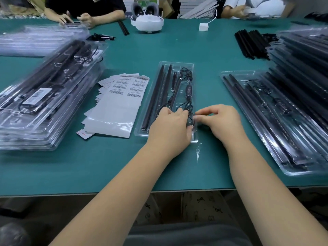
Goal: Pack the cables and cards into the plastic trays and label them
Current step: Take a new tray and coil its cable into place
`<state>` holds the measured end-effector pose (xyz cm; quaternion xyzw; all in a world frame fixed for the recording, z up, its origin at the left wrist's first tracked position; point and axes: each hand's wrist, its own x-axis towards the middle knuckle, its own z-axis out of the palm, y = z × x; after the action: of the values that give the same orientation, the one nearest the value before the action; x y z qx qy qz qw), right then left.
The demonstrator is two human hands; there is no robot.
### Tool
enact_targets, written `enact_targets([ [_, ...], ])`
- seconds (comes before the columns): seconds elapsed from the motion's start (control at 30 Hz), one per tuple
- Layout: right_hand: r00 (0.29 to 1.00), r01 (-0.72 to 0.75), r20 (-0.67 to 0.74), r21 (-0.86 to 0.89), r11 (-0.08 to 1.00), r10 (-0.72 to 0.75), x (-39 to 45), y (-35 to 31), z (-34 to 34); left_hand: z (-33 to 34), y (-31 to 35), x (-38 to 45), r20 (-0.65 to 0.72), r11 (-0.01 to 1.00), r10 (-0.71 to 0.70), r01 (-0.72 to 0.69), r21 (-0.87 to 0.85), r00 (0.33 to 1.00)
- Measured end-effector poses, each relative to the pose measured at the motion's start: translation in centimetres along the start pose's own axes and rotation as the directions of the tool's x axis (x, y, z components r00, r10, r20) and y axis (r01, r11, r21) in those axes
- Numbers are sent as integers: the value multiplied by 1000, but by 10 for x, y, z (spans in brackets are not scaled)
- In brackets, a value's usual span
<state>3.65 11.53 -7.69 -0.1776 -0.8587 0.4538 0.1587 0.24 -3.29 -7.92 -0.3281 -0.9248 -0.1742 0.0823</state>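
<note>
At table centre, a cable (189, 110) is pinched by the left hand (170, 125) and right hand (218, 121) inside an unlabelled, filled tray (177, 65); labelled trays (40, 96) are stacked left, and barcode labels (124, 89) remain unused.

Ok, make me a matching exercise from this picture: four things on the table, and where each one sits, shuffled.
Things:
1. label sheets
2. finished stack
3. open tray
4. white headset

Places:
A. far edge of the table, middle
B. under both hands, centre
C. far left of the table
D. between the stack and the centre tray

Pairs: 1-D, 2-C, 3-B, 4-A
</note>
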Motion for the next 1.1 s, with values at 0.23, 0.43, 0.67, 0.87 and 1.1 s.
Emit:
enact_targets([
  [0.23,995,-3,99,-72,997,10,8,-2,0,-4,2,-1,4,986,35,-35,164,999],
  [0.43,973,-66,213,-90,994,84,7,7,0,-11,-3,-2,-22,994,63,-61,90,998],
  [0.67,936,-18,345,-140,990,66,6,3,-6,-26,-32,-2,218,982,160,-132,-135,963],
  [0.87,998,-33,54,11,999,32,-1,3,-1,-25,-37,4,249,984,167,-146,-99,954],
  [1.1,982,97,176,-179,979,-65,-2,-4,-5,-19,-37,-2,213,986,164,-150,-78,963],
])
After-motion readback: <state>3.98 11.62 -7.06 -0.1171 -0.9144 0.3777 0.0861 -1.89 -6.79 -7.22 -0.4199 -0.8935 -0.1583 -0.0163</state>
